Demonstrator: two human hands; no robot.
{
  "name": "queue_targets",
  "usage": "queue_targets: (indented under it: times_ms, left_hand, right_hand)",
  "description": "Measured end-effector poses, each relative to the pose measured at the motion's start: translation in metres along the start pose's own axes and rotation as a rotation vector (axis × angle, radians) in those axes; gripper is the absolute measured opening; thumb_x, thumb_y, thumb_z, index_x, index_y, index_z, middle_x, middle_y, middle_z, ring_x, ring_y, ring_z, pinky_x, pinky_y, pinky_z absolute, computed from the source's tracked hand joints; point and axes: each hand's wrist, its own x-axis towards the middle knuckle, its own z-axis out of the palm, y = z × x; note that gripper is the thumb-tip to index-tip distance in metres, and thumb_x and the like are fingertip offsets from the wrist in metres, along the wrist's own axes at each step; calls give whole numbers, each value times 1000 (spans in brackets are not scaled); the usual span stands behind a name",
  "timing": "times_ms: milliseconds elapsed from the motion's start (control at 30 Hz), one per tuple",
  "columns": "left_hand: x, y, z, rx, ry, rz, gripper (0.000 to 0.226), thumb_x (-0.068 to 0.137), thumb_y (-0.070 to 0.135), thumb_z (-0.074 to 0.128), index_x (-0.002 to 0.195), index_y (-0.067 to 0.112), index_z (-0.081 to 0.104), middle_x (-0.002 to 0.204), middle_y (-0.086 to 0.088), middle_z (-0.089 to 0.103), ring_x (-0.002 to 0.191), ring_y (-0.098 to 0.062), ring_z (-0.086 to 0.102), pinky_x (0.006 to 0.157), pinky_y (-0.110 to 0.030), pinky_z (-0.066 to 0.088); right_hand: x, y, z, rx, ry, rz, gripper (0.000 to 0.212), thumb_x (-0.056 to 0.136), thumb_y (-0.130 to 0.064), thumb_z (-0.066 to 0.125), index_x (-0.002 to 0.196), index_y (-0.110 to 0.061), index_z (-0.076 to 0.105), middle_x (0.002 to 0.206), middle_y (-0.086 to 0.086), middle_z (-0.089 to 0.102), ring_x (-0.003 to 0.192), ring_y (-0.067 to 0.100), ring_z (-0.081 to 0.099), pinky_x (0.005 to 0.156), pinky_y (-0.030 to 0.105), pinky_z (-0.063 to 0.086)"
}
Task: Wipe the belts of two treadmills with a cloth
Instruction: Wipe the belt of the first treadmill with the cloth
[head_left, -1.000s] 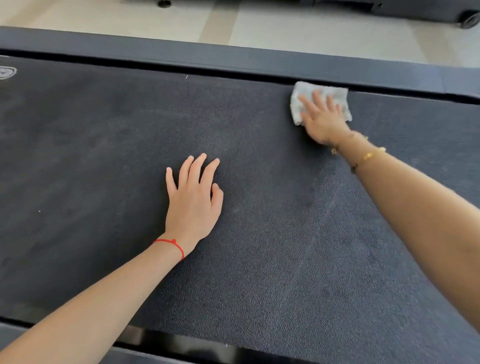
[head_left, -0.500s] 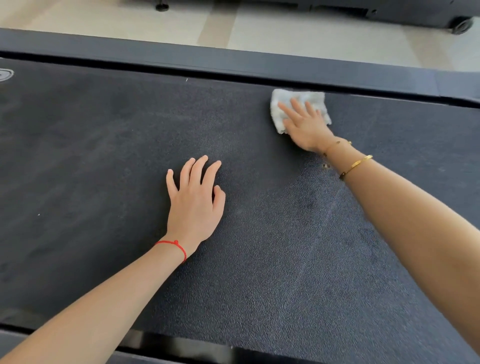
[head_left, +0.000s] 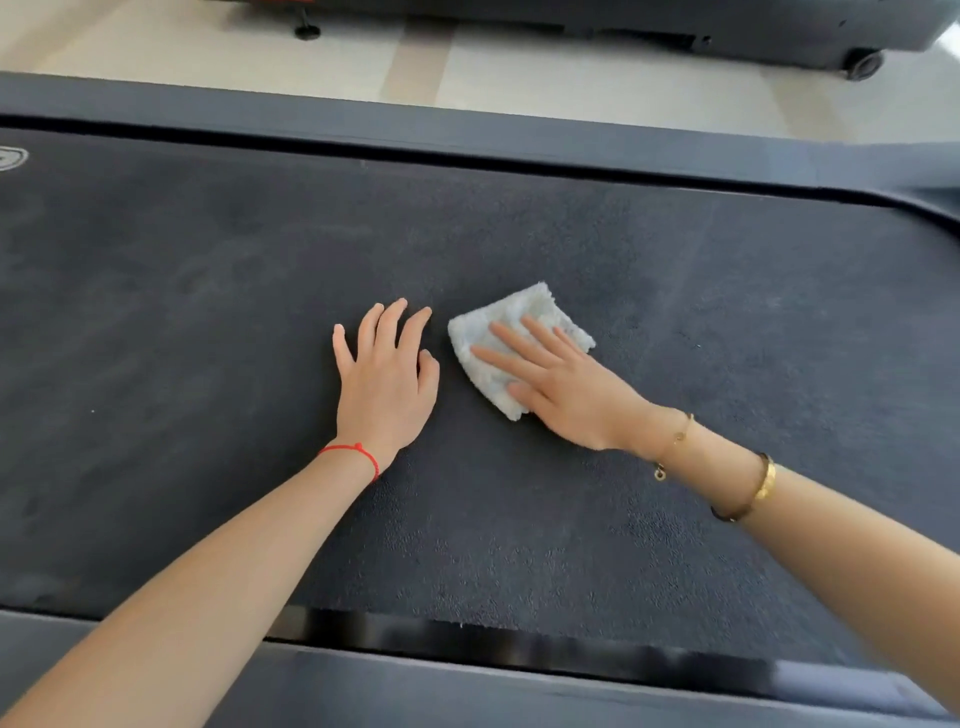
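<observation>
Cloth (head_left: 511, 338), folded and white, lies mid-frame on the dark belt (head_left: 675, 322), pinned flat under the straight fingers of the right hand (head_left: 563, 392), which presses rather than grips. Just left of it the left hand (head_left: 387, 382) rests flat and empty on the belt. Since nothing clamps the cloth, the rough belt texture may drag it out from under the fingers or bunch it, leaving streaks unwiped.
</observation>
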Motion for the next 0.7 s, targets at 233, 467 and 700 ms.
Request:
queue_targets:
  times_ms: [233,467,700]
  left_hand:
    - [2,0,-2,-15,2,-6,50,98,18,37,147,22,41,156,-2,34,147,-22,22,119,-59,10]
    - [0,-3,0,-27,3,13,52,97,17,38,149,22,39,157,-3,33,148,-23,21,119,-60,9]
    - [0,-5,0,-29,-9,28,51,100,19,37,150,22,37,158,-4,31,149,-23,20,120,-60,8]
  right_hand:
    - [37,-3,-7,-57,61,329,52,106,-29,25,156,-32,13,165,1,3,149,37,1,119,52,2]
    - [-20,-57,18,15,30,18,50,106,-34,23,155,-39,13,165,-6,2,151,27,-8,122,45,-6]
    - [-7,34,-6,-80,103,401,50,106,-29,25,155,-30,14,164,4,6,149,35,7,118,48,8]
